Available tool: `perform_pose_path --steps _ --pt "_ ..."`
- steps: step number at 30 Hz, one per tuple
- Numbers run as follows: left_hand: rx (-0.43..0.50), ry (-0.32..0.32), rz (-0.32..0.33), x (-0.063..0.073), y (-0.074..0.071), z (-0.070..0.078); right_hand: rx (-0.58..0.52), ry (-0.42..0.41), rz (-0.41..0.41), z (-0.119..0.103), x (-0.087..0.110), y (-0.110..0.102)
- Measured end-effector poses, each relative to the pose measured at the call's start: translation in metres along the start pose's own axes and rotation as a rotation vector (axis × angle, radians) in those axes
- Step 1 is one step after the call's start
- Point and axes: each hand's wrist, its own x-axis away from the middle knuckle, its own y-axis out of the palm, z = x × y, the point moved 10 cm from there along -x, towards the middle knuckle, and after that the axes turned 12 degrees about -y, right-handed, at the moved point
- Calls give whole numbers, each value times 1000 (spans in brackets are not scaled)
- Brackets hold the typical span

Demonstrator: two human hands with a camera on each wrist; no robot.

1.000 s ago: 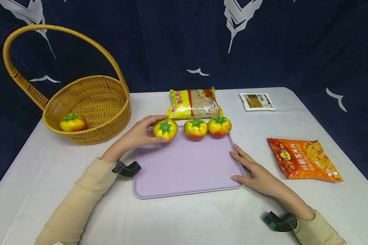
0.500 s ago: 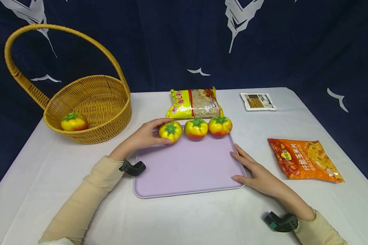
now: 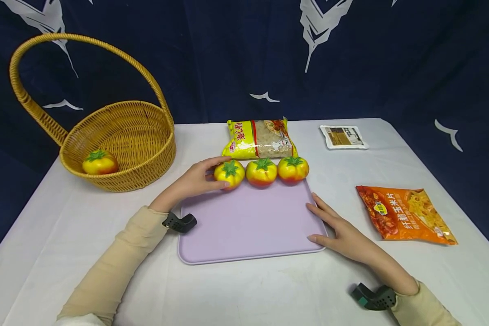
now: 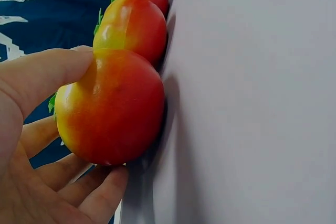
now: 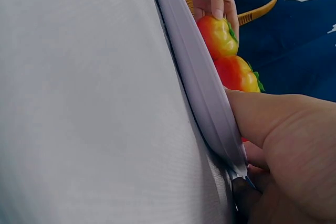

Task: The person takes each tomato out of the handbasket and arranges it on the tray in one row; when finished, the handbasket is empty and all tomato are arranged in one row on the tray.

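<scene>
My left hand (image 3: 198,179) holds a yellow-red tomato (image 3: 230,175) with a green star-shaped top, at the far left corner of the lilac tray (image 3: 248,222). In the left wrist view, thumb and fingers curve round this tomato (image 4: 113,108). It sits right beside the middle tomato (image 3: 261,173), and a third tomato (image 3: 293,170) completes the row along the tray's far edge. My right hand (image 3: 342,233) rests on the tray's right rim with its fingers spread. Its thumb (image 5: 262,109) lies against the rim in the right wrist view; its other fingers are partly hidden there.
A wicker basket (image 3: 155,156) with a tall handle stands at the back left, one tomato (image 3: 100,162) inside. Behind the tray lies a yellow noodle bag (image 3: 261,139). An orange snack bag (image 3: 405,215) and a small white packet (image 3: 344,137) lie on the right.
My left hand has slid the tomato to the right along the tray's far edge, closing the gap to the middle one. My right hand has stayed in place.
</scene>
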Motion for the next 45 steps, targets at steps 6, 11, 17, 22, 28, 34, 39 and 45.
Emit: perform_pose_path --steps 6,11,17,22,28,34,39,45 --pt "32 20 2 3 -2 2 6 -11 3 -1 0 1" --pt "38 43 1 8 -5 6 4 -8 2 -1 0 1" --pt "40 45 -2 20 -19 10 11 -6 2 0 1 2" --pt "65 73 32 44 -56 17 20 -6 2 1 1 1" --pt "56 44 234 83 -128 7 18 9 -13 2 -1 1" --pt "194 -7 387 120 -198 -30 13 13 -14 2 -2 -1" --pt "428 -23 425 139 -228 -63 7 15 -15 3 -2 0" --pt "610 -73 485 149 -237 -90 12 10 -17 3 -1 1"
